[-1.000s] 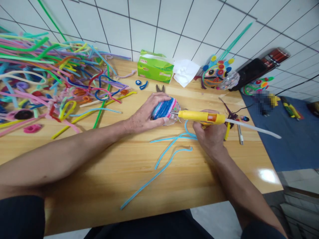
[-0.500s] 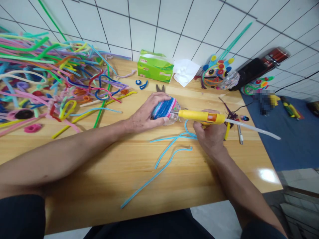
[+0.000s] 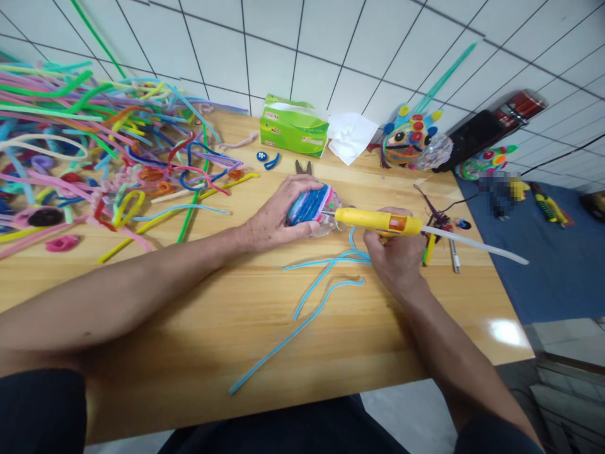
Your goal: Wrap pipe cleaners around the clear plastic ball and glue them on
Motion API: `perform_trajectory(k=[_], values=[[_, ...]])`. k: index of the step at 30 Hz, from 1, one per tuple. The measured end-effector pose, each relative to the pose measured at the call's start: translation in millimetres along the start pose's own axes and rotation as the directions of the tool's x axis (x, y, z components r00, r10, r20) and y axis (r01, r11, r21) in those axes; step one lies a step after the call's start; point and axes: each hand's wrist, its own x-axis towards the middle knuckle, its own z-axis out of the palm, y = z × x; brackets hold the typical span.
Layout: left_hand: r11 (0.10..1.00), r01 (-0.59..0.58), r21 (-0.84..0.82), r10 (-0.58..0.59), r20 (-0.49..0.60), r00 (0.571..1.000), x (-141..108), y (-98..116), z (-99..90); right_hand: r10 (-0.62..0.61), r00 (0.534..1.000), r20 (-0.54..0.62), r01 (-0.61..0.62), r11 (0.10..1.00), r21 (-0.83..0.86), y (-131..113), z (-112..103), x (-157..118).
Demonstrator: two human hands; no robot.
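My left hand (image 3: 286,217) is wrapped around a clear plastic bottle (image 3: 308,205) lying on its side, banded with blue and pink pipe cleaners. In my right hand (image 3: 394,252) is a yellow hot glue gun (image 3: 366,218), with a long whitish glue stick (image 3: 477,242) poking out of its back. The gun's nozzle points left and meets the pink-edged side of the bottle; whether it touches cannot be told. Several light-blue pipe cleaners (image 3: 302,325) lie on the wooden table (image 3: 189,372) below the hands, some running under my right hand.
At left spreads a heap of colourful pipe cleaners (image 3: 94,151). A green tissue pack (image 3: 293,129), a crumpled tissue (image 3: 350,135) and pliers (image 3: 303,168) are behind the bottle. Decorated bottles (image 3: 416,142) and a dark red flask (image 3: 501,126) stand at back right; a white pen (image 3: 454,255) lies nearer.
The glue gun and my right hand have shifted very slightly left, the nozzle moving a little along the bottle. My left hand keeps its hold.
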Motion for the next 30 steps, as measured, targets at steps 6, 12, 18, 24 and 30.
perform_trajectory(k=[6, 12, 18, 24, 30], values=[[1.0, 0.007, -0.005, -0.007, -0.005, 1.0, 0.0, 0.4, -0.2, -0.01, 1.0, 0.011, 0.01, 1.0, -0.012, 3.1, -0.2, -1.1], [1.0, 0.016, -0.019, -0.016, -0.001, 1.0, 0.0, 0.6, 0.2, 0.04, 0.999, 0.011, -0.04, 0.999, 0.007, 2.3, -0.6, 0.0], [1.0, 0.005, 0.001, -0.005, 0.012, 1.0, -0.1, 0.0, -0.2, 0.015, 1.0, 0.021, -0.015, 1.0, -0.01, -2.1, -3.5, 1.9], [1.0, -0.018, -0.014, 0.018, 0.007, 1.0, -0.1, -0.7, -0.5, 0.001, 1.0, -0.004, -0.001, 0.999, -0.044, 0.6, -4.0, 0.8], [1.0, 0.011, -0.002, -0.011, 0.006, 1.0, -0.5, -0.7, 0.2, -0.019, 0.999, 0.026, 0.02, 0.999, -0.036, 0.1, -5.4, -1.0]])
